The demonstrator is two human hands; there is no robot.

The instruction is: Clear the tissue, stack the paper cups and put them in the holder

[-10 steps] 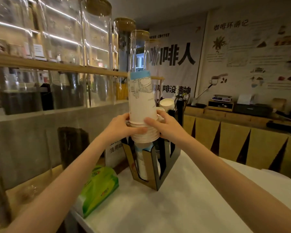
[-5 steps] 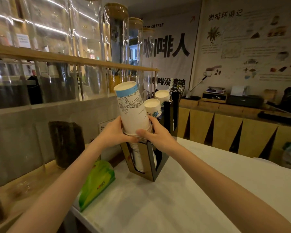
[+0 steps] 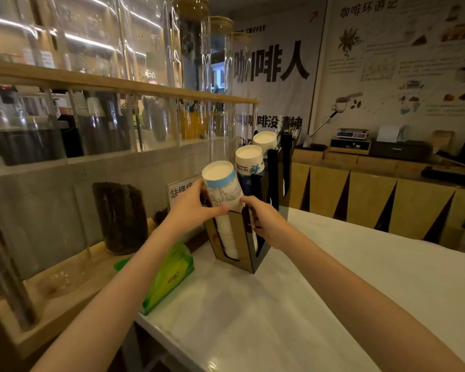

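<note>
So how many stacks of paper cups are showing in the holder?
3: the front stack between both hands, a middle stack behind it, and a rear stack. More could be hidden.

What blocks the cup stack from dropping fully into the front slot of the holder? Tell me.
Nothing visible does. The cup stack, held by the left hand and right hand, is already partly inside the holder.

Two bare forearms enter from the lower edge of the frame, one from the lower left, one from the lower right, with no sleeve, cuff, watch or bracelet visible along either. The left hand [image 3: 192, 202] and right hand [image 3: 263, 221] are ungloved and show no rings. The fingers [image 3: 249, 201] look slim; nails cannot be made out.
</note>
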